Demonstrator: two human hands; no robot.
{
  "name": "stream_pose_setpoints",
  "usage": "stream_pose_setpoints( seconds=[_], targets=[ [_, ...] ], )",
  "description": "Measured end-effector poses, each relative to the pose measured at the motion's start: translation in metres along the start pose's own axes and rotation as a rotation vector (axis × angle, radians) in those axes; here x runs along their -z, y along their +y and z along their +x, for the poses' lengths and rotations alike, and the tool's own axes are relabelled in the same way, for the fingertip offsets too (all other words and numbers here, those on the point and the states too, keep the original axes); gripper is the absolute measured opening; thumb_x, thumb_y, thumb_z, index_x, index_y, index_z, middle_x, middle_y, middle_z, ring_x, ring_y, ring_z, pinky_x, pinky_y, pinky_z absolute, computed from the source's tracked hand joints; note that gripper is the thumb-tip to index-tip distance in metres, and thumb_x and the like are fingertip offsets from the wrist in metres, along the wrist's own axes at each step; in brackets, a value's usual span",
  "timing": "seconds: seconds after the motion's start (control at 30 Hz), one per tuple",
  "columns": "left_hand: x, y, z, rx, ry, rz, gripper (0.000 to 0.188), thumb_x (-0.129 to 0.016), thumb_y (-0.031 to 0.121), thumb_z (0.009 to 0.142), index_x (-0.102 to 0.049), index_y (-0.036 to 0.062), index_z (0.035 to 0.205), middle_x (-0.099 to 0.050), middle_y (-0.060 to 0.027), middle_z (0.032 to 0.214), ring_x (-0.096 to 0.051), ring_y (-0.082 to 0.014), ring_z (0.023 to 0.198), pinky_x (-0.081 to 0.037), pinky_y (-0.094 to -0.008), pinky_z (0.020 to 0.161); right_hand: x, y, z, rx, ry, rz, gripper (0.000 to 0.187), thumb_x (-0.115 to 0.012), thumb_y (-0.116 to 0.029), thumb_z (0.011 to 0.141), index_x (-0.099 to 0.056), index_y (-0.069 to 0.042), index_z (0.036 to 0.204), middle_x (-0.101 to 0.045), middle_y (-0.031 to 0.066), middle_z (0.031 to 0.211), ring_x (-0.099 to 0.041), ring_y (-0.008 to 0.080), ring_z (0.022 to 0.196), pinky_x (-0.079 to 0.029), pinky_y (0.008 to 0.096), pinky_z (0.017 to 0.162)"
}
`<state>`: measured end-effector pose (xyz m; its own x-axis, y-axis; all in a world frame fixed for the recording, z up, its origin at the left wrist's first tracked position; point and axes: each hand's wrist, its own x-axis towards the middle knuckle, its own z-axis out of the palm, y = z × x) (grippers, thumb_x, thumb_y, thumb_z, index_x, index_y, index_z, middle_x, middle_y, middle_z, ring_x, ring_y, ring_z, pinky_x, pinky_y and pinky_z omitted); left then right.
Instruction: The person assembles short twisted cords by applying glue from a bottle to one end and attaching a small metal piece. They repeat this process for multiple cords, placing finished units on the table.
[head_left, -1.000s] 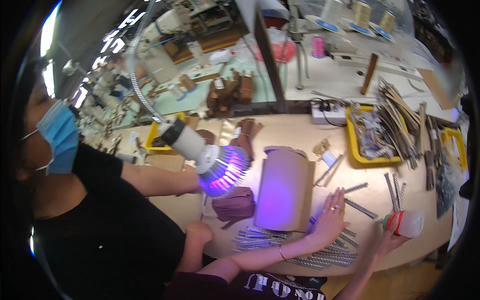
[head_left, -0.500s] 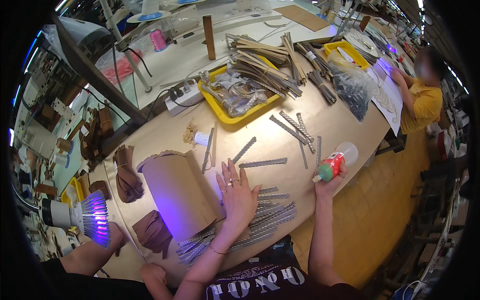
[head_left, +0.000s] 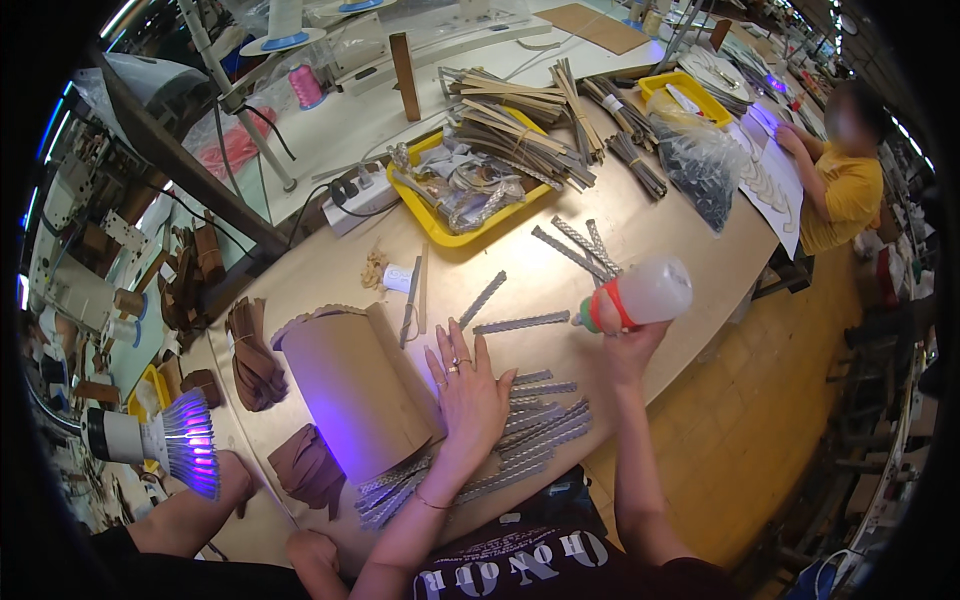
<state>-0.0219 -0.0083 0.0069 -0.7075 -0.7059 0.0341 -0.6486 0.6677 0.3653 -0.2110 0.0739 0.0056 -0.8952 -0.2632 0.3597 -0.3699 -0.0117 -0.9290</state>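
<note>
In my right hand [head_left: 637, 350] is a translucent squeeze bottle [head_left: 662, 285] with a red band and a green cap. It lies nearly level above the table, nozzle to the left. My left hand [head_left: 470, 392] rests flat with fingers stretched out, beside a rolled brown sheet [head_left: 345, 385] and holding nothing. Next to it and under the wrist lie several grey braided strips [head_left: 535, 440]. Single braided strips [head_left: 520, 323] lie just past my fingertips, and a few more [head_left: 580, 250] are farther off.
Bundled brown strips [head_left: 257, 355] lie left of the roll. Farther back are a yellow tray [head_left: 470, 237] of scraps, a power strip [head_left: 360, 200] and strip bundles [head_left: 520, 130]. A lit lamp [head_left: 190, 445] and another person's arms [head_left: 195, 505] are at the left; a person in yellow [head_left: 845, 205] works at the far right.
The squeeze bottle has been raised and swung left by my right hand, its nozzle moving from near the table's right edge toward the single strips. My left hand keeps its place.
</note>
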Motion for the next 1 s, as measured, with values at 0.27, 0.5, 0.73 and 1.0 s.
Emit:
stream_pose_setpoints(
  seconds=[0.27,0.5,0.73,1.0],
  targets=[
    [-0.002,-0.001,0.001,0.017,-0.015,0.008,0.064,-0.059,0.038,0.093,-0.046,-0.0045,0.139,-0.019,-0.031,0.155,-0.014,-0.0464,0.145,-0.007,-0.0587,0.117,-0.028,0.003,0.007,0.126,-0.032,-0.263,0.084,-0.082,-0.033,0.077,-0.03,0.002,0.134,-0.062,0.0208,0.107,-0.065,0.0315,0.093,-0.052,0.0396,0.082],
    [-0.004,-0.001,0.001,0.018,-0.002,-0.002,0.063,-0.059,0.038,0.093,-0.046,-0.0047,0.138,-0.018,-0.0301,0.155,-0.014,-0.0456,0.146,-0.007,-0.0585,0.117,-0.037,-0.003,-0.005,0.024,-0.081,-0.187,0.084,-0.081,-0.032,0.077,-0.03,0.003,0.133,-0.065,0.0213,0.105,-0.068,0.0332,0.091,-0.054,0.0401,0.079],
    [-0.002,0.0,0.002,0.02,-0.014,-0.002,0.065,-0.059,0.039,0.093,-0.046,-0.0059,0.138,-0.017,-0.0296,0.156,-0.012,-0.0447,0.146,-0.007,-0.058,0.117,-0.07,-0.013,-0.023,0.163,-0.212,-0.148,0.086,-0.081,-0.027,0.078,-0.026,0.003,0.137,-0.068,0.0216,0.101,-0.071,0.0352,0.089,-0.057,0.0424,0.075],
    [-0.004,-0.001,0.001,0.024,-0.006,0.016,0.066,-0.059,0.041,0.092,-0.046,-0.0037,0.139,-0.02,-0.0295,0.155,-0.013,-0.0443,0.146,-0.008,-0.0579,0.117,-0.037,-0.002,-0.012,0.09,-0.081,-0.37,0.086,-0.082,-0.027,0.077,-0.029,0.004,0.137,-0.066,0.0214,0.108,-0.069,0.0311,0.095,-0.056,0.0429,0.08]
  ],
)
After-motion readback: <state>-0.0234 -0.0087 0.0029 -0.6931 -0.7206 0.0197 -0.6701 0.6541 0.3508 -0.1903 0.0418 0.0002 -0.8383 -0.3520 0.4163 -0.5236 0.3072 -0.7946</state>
